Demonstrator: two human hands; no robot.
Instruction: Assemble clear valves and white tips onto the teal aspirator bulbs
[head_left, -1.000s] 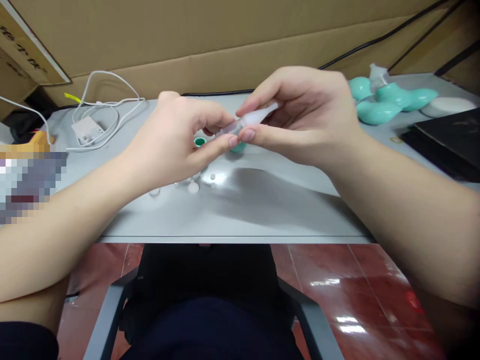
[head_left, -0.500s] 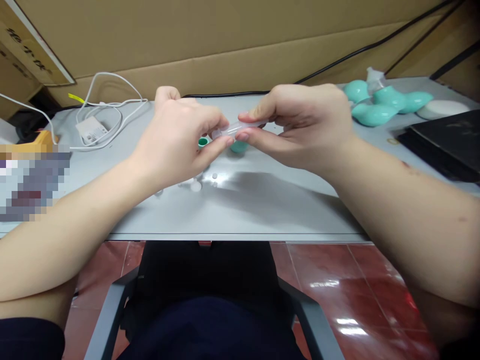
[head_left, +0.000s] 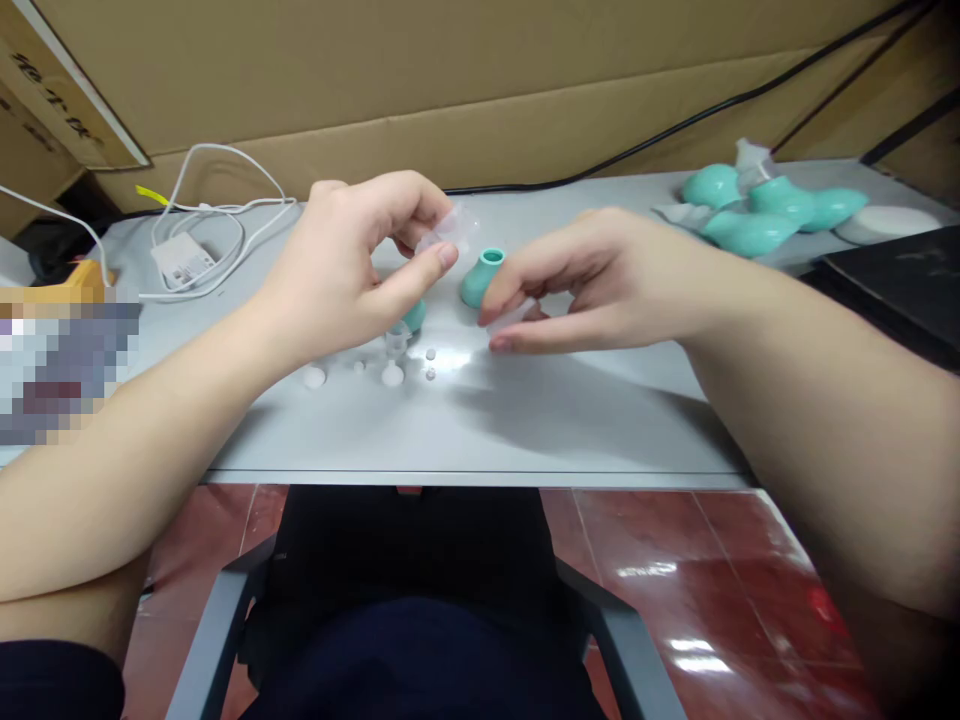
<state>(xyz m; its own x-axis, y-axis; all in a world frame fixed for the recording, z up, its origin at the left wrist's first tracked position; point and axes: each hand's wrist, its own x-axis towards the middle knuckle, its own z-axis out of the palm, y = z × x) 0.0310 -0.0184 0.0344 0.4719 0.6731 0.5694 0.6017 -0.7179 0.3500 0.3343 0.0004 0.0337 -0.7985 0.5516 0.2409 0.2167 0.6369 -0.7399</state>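
Observation:
Over the table, my left hand (head_left: 375, 255) pinches a clear, thin-walled plastic piece (head_left: 463, 230) between thumb and fingers. My right hand (head_left: 577, 290), lower and to the right, has a translucent plastic piece (head_left: 513, 317) between thumb and fingertips; its full shape is hidden. Just behind the right fingertips stands a teal squeeze bulb (head_left: 477, 284) with its round mouth upward. A second teal bulb (head_left: 415, 317) is partly covered by the left hand. Below the left hand lie a small clear part (head_left: 397, 341), a white round-based piece (head_left: 392, 374), another white piece (head_left: 314, 377) and tiny white discs (head_left: 430, 355).
Several teal bulbs (head_left: 754, 232) with clear pieces lie at the back right, near a white round object (head_left: 892, 222) and a black flat item (head_left: 900, 285). A white adapter (head_left: 182, 262) with its looped cable rests at the left. Cardboard (head_left: 480, 90) walls the back.
My hands have moved apart from the clear piece they both held. The right hand has come down and toward me, each hand now holding a separate clear piece. The teal bulb's mouth is uncovered.

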